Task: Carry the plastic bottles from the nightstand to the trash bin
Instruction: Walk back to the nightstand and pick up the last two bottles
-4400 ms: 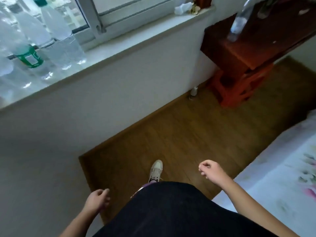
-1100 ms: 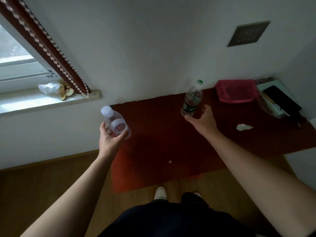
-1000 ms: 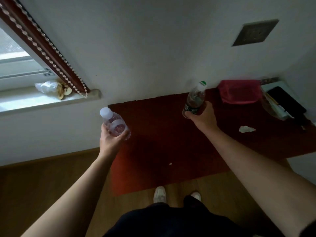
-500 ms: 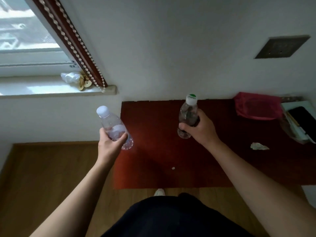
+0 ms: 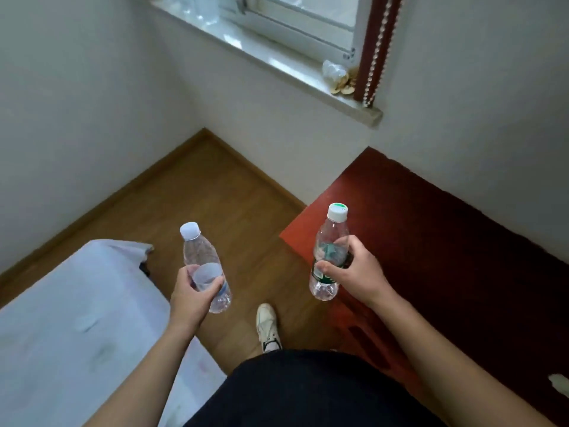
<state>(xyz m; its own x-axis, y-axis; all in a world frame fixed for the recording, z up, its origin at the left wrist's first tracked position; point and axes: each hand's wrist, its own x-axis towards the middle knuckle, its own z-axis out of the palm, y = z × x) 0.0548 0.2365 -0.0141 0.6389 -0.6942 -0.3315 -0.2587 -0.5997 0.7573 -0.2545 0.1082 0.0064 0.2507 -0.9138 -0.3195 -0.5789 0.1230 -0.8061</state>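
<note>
You held one plastic bottle per hand, left hand (image 5: pixel 191 295) fingers (image 5: pixel 212 286) wrapped round the white-capped bottle (image 5: pixel 204 266) over the floor (image 5: pixel 215 208), right hand (image 5: pixel 358 274) gripping the green-labelled bottle (image 5: pixel 328 254) at the red nightstand's (image 5: pixel 446 229) edge, both upright and clear, presumably for carrying; bin unseen.

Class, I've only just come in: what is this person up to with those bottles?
A person stands between a bed and a dark red nightstand, holding one clear plastic bottle in each hand. The left hand grips a white-capped bottle around its lower half; the right hand holds a green-labelled bottle around its middle. Both bottles are capped, roughly upright and lifted clear of the nightstand. No trash bin is in view, so the carrying is not yet finished.
</note>
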